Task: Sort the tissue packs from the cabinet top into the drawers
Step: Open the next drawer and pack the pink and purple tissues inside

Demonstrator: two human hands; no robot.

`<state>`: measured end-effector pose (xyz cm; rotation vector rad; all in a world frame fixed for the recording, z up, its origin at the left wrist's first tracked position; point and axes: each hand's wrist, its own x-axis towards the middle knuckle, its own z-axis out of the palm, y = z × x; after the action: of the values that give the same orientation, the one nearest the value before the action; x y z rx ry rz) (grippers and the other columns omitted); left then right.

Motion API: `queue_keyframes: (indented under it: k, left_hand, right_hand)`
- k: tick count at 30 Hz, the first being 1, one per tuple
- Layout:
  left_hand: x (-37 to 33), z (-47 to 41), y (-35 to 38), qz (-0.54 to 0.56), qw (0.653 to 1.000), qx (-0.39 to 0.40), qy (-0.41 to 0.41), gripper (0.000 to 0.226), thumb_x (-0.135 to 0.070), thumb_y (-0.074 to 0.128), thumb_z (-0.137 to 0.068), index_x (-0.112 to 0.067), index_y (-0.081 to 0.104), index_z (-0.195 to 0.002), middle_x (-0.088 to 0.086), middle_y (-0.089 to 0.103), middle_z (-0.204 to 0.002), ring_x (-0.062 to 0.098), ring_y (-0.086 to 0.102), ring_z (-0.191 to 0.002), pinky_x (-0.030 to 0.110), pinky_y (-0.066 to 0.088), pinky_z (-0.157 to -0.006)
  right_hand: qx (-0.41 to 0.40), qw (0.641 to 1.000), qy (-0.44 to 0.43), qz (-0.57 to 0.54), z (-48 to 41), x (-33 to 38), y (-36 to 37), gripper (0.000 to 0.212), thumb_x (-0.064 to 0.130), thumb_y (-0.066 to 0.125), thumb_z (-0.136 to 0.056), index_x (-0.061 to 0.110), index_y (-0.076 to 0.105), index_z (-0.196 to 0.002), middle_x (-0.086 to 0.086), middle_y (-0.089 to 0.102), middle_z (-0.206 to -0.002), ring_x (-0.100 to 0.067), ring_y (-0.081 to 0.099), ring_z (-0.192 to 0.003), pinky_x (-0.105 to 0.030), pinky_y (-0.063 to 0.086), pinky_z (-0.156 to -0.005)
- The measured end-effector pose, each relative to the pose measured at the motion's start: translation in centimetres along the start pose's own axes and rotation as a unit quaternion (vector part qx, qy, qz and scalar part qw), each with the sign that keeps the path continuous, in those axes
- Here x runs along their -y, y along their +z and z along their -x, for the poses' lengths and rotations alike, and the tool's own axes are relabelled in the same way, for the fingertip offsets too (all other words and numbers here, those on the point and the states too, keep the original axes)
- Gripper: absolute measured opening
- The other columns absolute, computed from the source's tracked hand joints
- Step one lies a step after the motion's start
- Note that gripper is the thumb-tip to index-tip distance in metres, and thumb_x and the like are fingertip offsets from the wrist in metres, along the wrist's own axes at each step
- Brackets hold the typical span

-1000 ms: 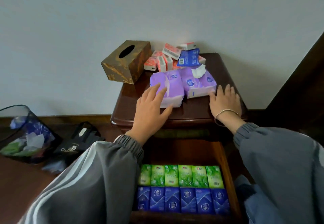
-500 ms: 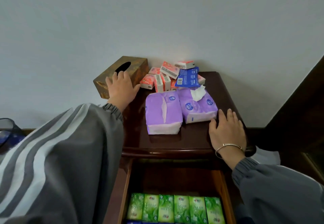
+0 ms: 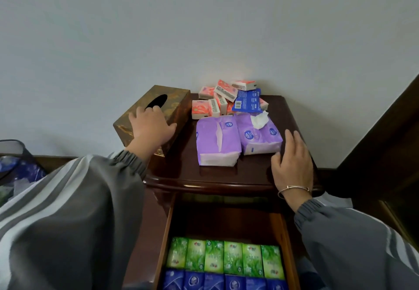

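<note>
- Two hands are on the cabinet top (image 3: 226, 176), neither holding a tissue pack.
- Left hand (image 3: 150, 128) lies on the brown tissue box (image 3: 156, 106), fingers (image 3: 139, 111) spread over its lid beside the slot; the box overhangs the left edge, so a push could, I judge, tip it off.
- Right of those fingers lie two purple tissue packs (image 3: 217, 140), with small orange packs (image 3: 213, 103) and a blue pack (image 3: 248, 100) piled behind.
- Right hand (image 3: 292, 165) rests flat, fingers apart, just beside the right purple pack, whose loose tissue (image 3: 259, 120) might snag or pull out.
- Below, the open drawer (image 3: 284, 233) holds rows of green packs (image 3: 226, 259) and blue ones; purple packs may not fit there.
</note>
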<state>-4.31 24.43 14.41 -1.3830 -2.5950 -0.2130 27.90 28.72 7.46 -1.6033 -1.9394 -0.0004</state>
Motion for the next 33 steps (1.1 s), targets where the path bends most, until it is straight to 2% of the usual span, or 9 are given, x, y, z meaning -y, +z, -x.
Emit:
queue_keyframes:
  k: [3, 6, 9, 12, 18, 21, 24, 27, 33]
  left_hand:
    - [0.8, 2.1, -0.5, 0.024, 1.0, -0.011, -0.008, 0.055, -0.059, 0.048, -0.086, -0.009, 0.057, -0.109, 0.013, 0.062, -0.114, 0.036, 0.046, -0.121, 0.052, 0.032, -0.104]
    - [1.9, 3.7, -1.3, 0.089, 0.995, -0.02, -0.028, 0.049, -0.057, 0.05, -0.087, -0.011, 0.06, -0.102, 0.011, 0.064, -0.103, 0.037, 0.048, -0.116, 0.052, 0.036, -0.102]
    - [2.9, 5.4, -2.0, 0.135, 0.989, -0.037, -0.037, 0.05, -0.055, 0.05, -0.087, -0.014, 0.06, -0.113, 0.011, 0.065, -0.097, 0.038, 0.05, -0.111, 0.052, 0.037, -0.1]
    - [4.1, 7.3, -2.9, 0.147, 0.985, -0.08, -0.033, 0.048, -0.055, 0.048, -0.087, -0.013, 0.06, -0.105, 0.011, 0.064, -0.096, 0.035, 0.053, -0.102, 0.051, 0.04, -0.096]
    - [8.0, 12.9, -6.5, 0.198, 0.971, -0.13, 0.035, 0.05, -0.052, 0.056, -0.087, -0.01, 0.057, -0.112, 0.011, 0.062, -0.109, 0.031, 0.051, -0.105, 0.049, 0.04, -0.096]
    - [10.0, 17.5, -8.4, 0.21, 0.967, -0.106, 0.094, 0.06, -0.053, 0.059, -0.086, -0.008, 0.052, -0.125, 0.011, 0.06, -0.113, 0.03, 0.052, -0.107, 0.047, 0.043, -0.092]
    - [11.4, 22.3, -9.6, 0.196, 0.966, -0.044, 0.166, 0.068, -0.057, 0.054, -0.081, -0.007, 0.053, -0.127, 0.008, 0.06, -0.115, 0.031, 0.055, -0.108, 0.046, 0.046, -0.093]
    - [10.8, 26.2, -9.4, 0.194, 0.949, 0.028, 0.246, 0.07, -0.056, 0.052, -0.078, -0.002, 0.06, -0.121, 0.008, 0.063, -0.11, 0.026, 0.059, -0.102, 0.027, 0.041, -0.093]
    - [7.2, 30.8, -4.3, 0.228, 0.913, 0.181, 0.287, 0.064, -0.05, 0.065, -0.082, -0.019, 0.049, -0.136, -0.016, 0.045, -0.123, 0.005, 0.041, -0.116, 0.01, 0.024, -0.098]
  right_hand:
    - [0.046, 0.992, -0.101, 0.051, -0.1, 0.0, -0.2, 0.061, 0.025, 0.054, -0.088, 0.018, 0.033, -0.145, -0.005, 0.031, -0.153, -0.027, 0.031, -0.139, -0.044, 0.033, -0.106]
    - [0.112, 0.989, -0.087, 0.05, -0.5, -0.2, 0.2, 0.049, 0.032, 0.053, -0.091, 0.018, 0.045, -0.137, -0.002, 0.045, -0.144, -0.022, 0.032, -0.138, -0.041, 0.027, -0.106]
    - [0.076, 0.993, -0.089, 0.005, -0.5, -0.2, 0.2, 0.028, 0.021, 0.061, -0.086, 0.008, 0.062, -0.11, -0.012, 0.063, -0.115, -0.031, 0.05, -0.118, -0.041, 0.038, -0.091]
    - [0.067, 0.994, -0.072, -0.046, -0.6, -0.4, -0.2, 0.013, 0.012, 0.063, -0.083, -0.001, 0.06, -0.087, -0.019, 0.062, -0.092, -0.038, 0.052, -0.096, -0.041, 0.041, -0.077]
    - [-0.015, 0.977, 0.036, -0.21, 0.9, -1.7, -2.0, 0.012, 0.002, 0.063, -0.082, -0.007, 0.057, -0.077, -0.025, 0.06, -0.078, -0.037, 0.057, -0.076, -0.036, 0.035, -0.067]
    - [-0.077, 0.952, 0.104, -0.276, 2.3, -3.1, -4.1, 0.014, 0.007, 0.065, -0.083, -0.004, 0.058, -0.079, -0.024, 0.06, -0.076, -0.03, 0.054, -0.072, -0.03, 0.035, -0.066]
    - [-0.114, 0.926, 0.106, -0.345, 4.0, -4.4, -7.6, 0.01, 0.01, 0.064, -0.084, 0.005, 0.057, -0.079, 0.008, 0.056, -0.069, -0.009, 0.049, -0.068, -0.022, 0.038, -0.066]
    - [-0.116, 0.893, 0.095, -0.425, 6.2, -5.3, -11.8, 0.025, 0.007, 0.063, -0.085, 0.022, 0.05, -0.07, 0.018, 0.055, -0.061, 0.008, 0.046, -0.06, -0.008, 0.037, -0.062]
    - [0.081, 0.74, 0.091, -0.661, 10.8, -8.6, -18.2, 0.033, -0.005, 0.047, -0.089, 0.023, 0.062, -0.08, 0.008, 0.067, -0.082, -0.007, 0.065, -0.083, -0.027, 0.055, -0.085]
